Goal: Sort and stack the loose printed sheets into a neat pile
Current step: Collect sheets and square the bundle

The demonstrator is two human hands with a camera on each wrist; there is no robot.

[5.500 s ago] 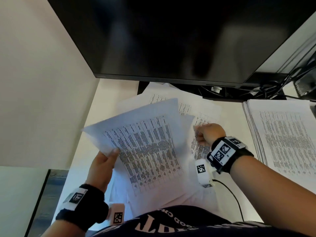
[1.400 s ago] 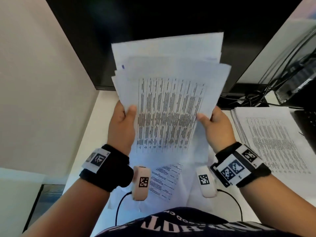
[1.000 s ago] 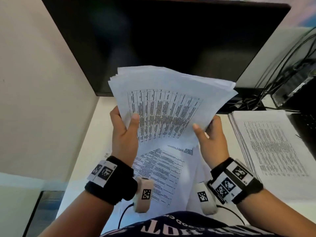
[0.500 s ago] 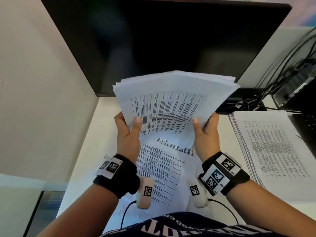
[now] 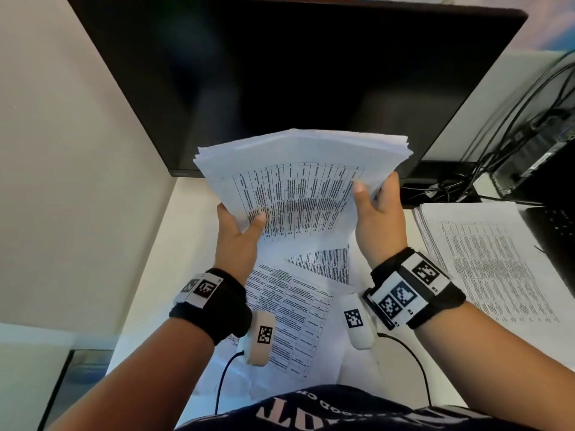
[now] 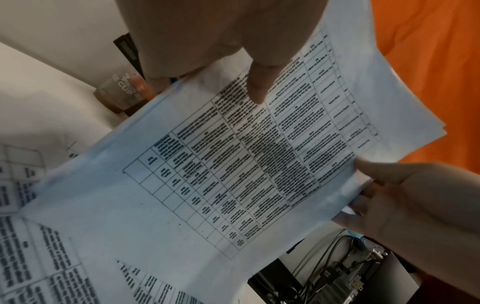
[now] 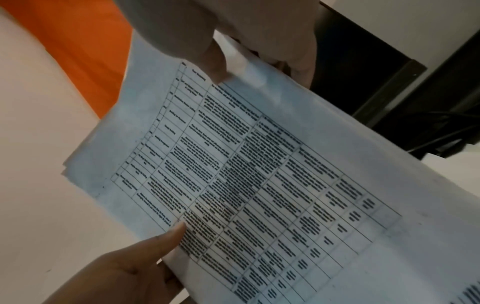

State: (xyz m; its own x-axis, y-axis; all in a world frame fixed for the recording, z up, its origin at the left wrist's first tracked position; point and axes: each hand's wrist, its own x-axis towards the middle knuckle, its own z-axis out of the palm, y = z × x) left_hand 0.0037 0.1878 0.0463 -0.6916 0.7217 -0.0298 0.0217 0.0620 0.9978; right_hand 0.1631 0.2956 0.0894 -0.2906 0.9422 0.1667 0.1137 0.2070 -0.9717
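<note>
Both hands pinch sheet bundle (image 5: 298, 178) above table (image 5: 174, 244): left hand (image 5: 238, 241) w/ thumb on top, right hand (image 5: 378, 227) likewise.

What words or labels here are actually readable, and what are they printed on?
"CUP": on the clear cup; the letters above it are blurred.
Shirt: large pale letters, upside down and cut off, unreadable.
Held sheets, sheets on the desk and stacked pile: table text too small to read.
Wrist tags: square codes, their tiny characters unreadable.
</note>
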